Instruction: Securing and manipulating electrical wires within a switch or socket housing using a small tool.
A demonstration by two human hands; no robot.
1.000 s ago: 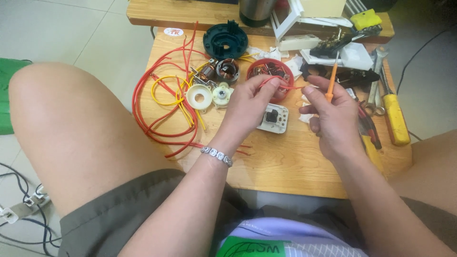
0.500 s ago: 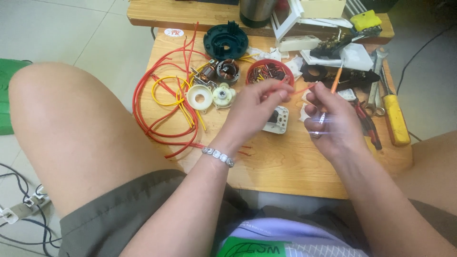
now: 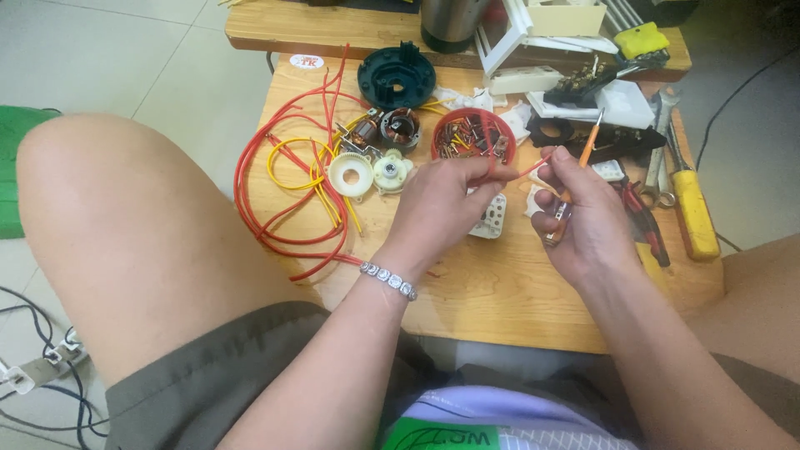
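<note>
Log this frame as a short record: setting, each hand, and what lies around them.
setting: low wooden table strewn with motor parts, seen from above
left hand: pinches one end of a short red wire
right hand: holds the wire's other end and an orange-handled tool
nearby: red round dish of small parts, white gears, loose red and yellow wires, yellow-handled tool

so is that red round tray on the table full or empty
Partly full. The red round tray lies open side up on the wooden table, with small brown and red parts covering its floor, just beyond the left hand.
</note>
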